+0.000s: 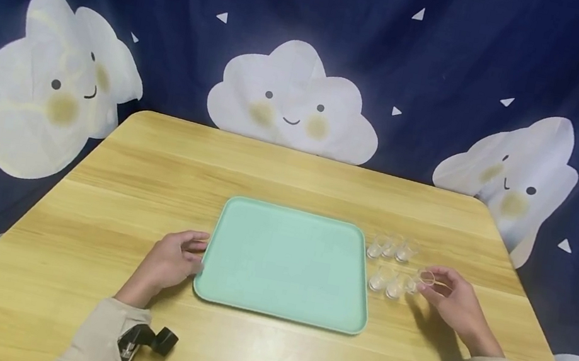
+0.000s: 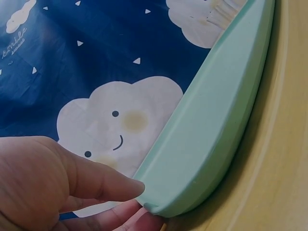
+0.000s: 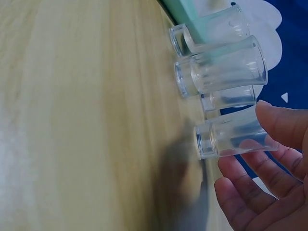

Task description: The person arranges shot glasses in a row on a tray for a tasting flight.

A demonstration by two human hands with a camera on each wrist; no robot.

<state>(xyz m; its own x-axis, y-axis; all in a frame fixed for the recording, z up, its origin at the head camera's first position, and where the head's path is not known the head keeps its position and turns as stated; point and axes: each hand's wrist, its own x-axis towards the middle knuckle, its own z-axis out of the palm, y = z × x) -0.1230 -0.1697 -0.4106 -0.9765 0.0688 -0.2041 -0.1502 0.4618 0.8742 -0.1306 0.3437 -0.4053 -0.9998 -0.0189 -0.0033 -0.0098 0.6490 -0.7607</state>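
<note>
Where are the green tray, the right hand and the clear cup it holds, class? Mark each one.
Green tray (image 1: 287, 263): head view, on the middle of its flat base.
Right hand (image 1: 456, 303): head view, on the hand's middle, behind the thumb.
Clear cup (image 3: 236, 132): right wrist view, on its side wall.

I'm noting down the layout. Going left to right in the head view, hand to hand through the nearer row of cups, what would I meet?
Left hand → mint-green tray → nearer row's left cup → its middle cup → its right cup → right hand.
</note>
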